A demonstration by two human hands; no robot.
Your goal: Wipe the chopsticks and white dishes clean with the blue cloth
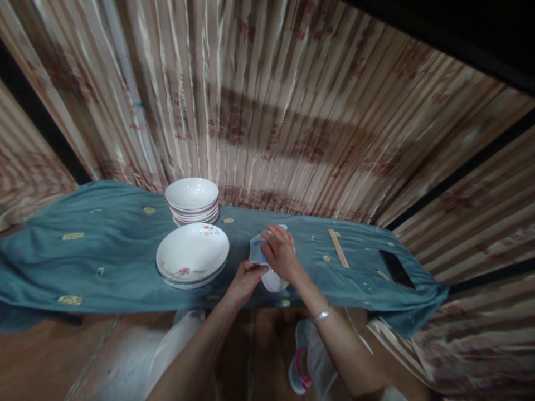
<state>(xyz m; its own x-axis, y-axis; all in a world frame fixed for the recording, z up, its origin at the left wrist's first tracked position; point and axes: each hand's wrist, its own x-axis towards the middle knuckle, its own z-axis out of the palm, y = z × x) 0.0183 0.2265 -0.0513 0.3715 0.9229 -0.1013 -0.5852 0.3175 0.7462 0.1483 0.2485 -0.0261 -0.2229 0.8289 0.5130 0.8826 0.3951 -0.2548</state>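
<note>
My left hand grips the near rim of a small white bowl at the front edge of a table covered in a teal cloth. My right hand presses a pale blue rag onto the bowl, fingers closed over it. A silver bracelet sits on my right wrist. Just left of my hands stands a stack of shallow white plates with flower prints. Behind them is a stack of white bowls.
A pair of wooden chopsticks lies on the cloth to the right of my hands. Farther right a black phone rests near the table's corner. A striped curtain hangs behind the table. My legs and a shoe show below.
</note>
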